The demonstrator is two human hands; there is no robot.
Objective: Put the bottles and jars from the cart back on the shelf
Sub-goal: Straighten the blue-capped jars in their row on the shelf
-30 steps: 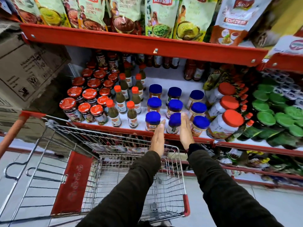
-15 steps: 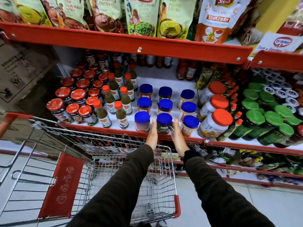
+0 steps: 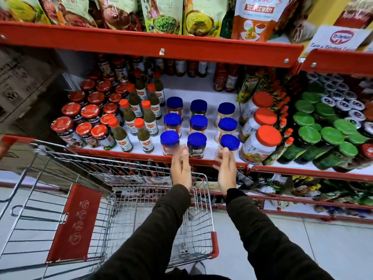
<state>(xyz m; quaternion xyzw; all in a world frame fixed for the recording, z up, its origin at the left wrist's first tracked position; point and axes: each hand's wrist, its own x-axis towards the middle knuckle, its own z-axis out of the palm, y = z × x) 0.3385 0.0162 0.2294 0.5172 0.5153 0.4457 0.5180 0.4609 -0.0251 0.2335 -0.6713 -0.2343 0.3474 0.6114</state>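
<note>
Blue-lidded jars stand in three columns on the white shelf (image 3: 201, 91). The front row holds a left jar (image 3: 169, 142), a middle jar (image 3: 196, 145) and a right jar (image 3: 229, 143). My left hand (image 3: 181, 168) is raised in front of the gap between the left and middle jars, fingers apart, holding nothing. My right hand (image 3: 227, 171) is open just below the right jar, fingertips at its base. Green sauce bottles (image 3: 144, 136) with orange caps and red-lidded jars (image 3: 84, 130) stand further left. The wire cart (image 3: 141, 209) below my arms looks empty.
Large orange-lidded jam jars (image 3: 260, 144) and green-lidded jars (image 3: 327, 138) crowd the shelf's right part. A red shelf (image 3: 151, 45) with chutney pouches hangs overhead. Cardboard boxes (image 3: 22, 83) stand at left. The cart's red child-seat flap (image 3: 74, 225) lies toward me.
My hands have drawn back and apart from the middle front jar, which now stands alone on the shelf's edge. The view has shifted slightly.
</note>
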